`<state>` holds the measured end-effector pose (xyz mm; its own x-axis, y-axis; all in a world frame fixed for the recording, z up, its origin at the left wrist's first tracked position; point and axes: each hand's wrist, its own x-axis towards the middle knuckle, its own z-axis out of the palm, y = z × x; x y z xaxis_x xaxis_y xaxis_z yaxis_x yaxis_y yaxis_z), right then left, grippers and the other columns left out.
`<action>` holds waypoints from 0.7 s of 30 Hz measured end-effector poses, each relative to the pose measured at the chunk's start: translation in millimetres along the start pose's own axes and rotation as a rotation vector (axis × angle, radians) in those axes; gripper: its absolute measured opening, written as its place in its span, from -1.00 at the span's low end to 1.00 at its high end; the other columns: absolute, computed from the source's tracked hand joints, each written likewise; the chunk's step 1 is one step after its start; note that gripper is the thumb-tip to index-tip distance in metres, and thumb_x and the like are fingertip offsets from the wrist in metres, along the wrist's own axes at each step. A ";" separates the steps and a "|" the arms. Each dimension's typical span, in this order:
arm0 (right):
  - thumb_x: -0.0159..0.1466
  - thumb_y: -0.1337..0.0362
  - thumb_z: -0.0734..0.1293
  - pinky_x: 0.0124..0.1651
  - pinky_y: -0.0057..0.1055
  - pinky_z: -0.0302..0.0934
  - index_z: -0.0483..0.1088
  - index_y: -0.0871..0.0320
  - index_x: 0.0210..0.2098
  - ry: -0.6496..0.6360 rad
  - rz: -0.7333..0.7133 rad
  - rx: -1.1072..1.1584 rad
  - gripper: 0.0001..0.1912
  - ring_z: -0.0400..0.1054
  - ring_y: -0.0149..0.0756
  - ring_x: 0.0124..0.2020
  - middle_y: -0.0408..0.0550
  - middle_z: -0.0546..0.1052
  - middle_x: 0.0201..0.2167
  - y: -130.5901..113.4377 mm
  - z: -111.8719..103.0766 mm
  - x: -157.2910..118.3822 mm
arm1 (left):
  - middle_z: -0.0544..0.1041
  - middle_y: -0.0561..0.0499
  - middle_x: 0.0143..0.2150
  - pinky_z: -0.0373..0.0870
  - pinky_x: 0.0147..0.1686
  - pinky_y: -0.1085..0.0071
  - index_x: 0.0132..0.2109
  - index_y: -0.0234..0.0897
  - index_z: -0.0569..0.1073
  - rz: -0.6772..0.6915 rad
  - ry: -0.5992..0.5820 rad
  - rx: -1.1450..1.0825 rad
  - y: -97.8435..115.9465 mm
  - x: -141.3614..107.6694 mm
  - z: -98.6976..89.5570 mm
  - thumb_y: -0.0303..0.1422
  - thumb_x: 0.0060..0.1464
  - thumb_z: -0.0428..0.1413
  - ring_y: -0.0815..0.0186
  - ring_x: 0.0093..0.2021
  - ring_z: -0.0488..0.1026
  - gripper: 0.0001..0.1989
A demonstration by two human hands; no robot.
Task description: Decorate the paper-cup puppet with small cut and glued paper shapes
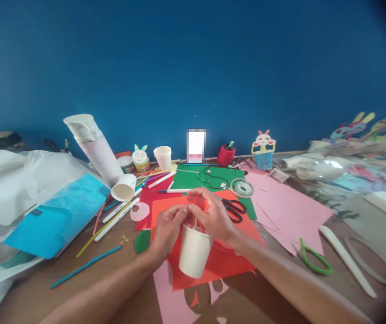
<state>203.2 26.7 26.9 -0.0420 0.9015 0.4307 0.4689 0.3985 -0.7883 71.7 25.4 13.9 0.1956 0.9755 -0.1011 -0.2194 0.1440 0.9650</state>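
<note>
A white paper cup hangs slightly tilted above orange-red paper sheets, just below both hands. From its mouth rises a thin stem toward a red cut-out piece with drawn marks. My left hand has its thumb and fingertips pinched at the left edge of the red piece. My right hand curls round the piece from the right, its fingertips meeting those of the left. The fingers partly hide the red piece and the stem. Black-handled scissors lie right behind my right hand.
Markers, a cup on its side and a blue pipe cleaner lie left. A tape roll rests on green paper. Pink sheets and a green pipe cleaner are right. Decorated cups stand by the wall.
</note>
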 end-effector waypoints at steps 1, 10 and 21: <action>0.10 0.35 0.22 -0.11 -0.37 0.14 0.27 0.10 -0.19 -0.005 0.028 0.021 -0.75 0.28 -0.32 -0.20 -0.10 0.41 -0.25 0.3 0.0 0.3 | 0.47 0.02 -0.50 0.25 -0.43 0.49 -0.40 -0.35 0.46 -0.003 0.007 -0.001 0.1 0.1 0.1 -0.29 -0.10 0.08 0.39 -0.49 0.35 -0.81; 0.07 0.38 0.23 -0.22 -0.43 0.17 0.19 0.12 -0.13 -0.079 0.165 0.221 -0.66 0.29 -0.39 -0.30 -0.09 0.39 -0.24 1.2 -2.6 4.5 | 0.49 -0.02 -0.45 0.27 -0.40 0.47 -0.40 -0.36 0.44 -0.041 -0.035 0.035 0.0 -1.0 1.2 -0.28 -0.05 0.05 0.36 -0.44 0.38 -0.79; 0.08 0.38 0.21 -0.34 -0.48 0.16 0.14 0.12 -0.09 -0.103 0.188 0.269 -0.62 0.24 -0.45 -0.46 -0.18 0.34 -0.44 0.6 -1.9 3.1 | 0.47 0.02 -0.52 0.24 -0.49 0.52 -0.43 -0.36 0.44 -0.074 -0.033 0.026 -1.2 -1.0 1.6 -0.27 -0.08 0.08 0.41 -0.51 0.35 -0.79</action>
<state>205.0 29.4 28.5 -0.0726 0.9702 0.2311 0.2279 0.2417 -0.9432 73.3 24.0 13.3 0.2421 0.9563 -0.1643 -0.1780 0.2102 0.9613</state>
